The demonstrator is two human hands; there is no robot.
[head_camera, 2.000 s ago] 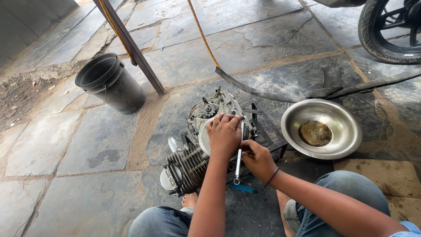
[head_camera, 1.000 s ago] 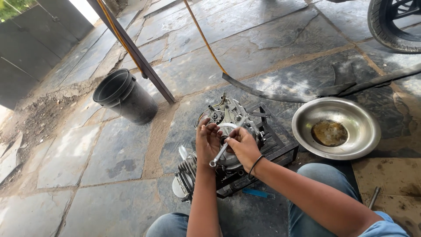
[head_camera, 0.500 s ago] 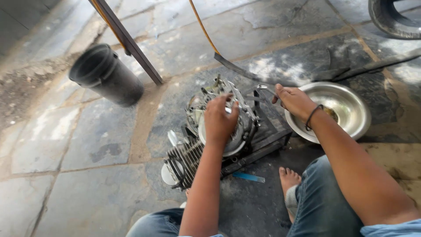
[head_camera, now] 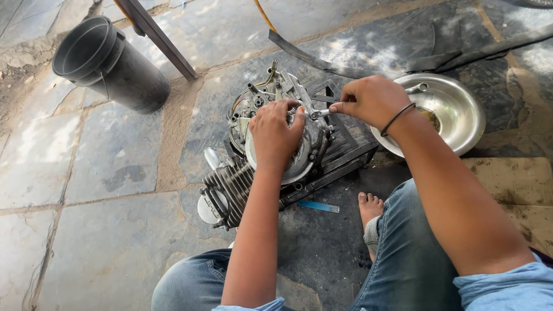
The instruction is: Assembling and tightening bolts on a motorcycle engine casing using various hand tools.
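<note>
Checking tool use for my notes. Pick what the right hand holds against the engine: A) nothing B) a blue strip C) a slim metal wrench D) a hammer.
C: the right hand pinches a slim metal wrench at the engine, beside the left hand.

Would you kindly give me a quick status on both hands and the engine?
Left hand flat on engine cover. Right hand holds wrench at cover bolt. Steel bowl beside right wrist.
</note>
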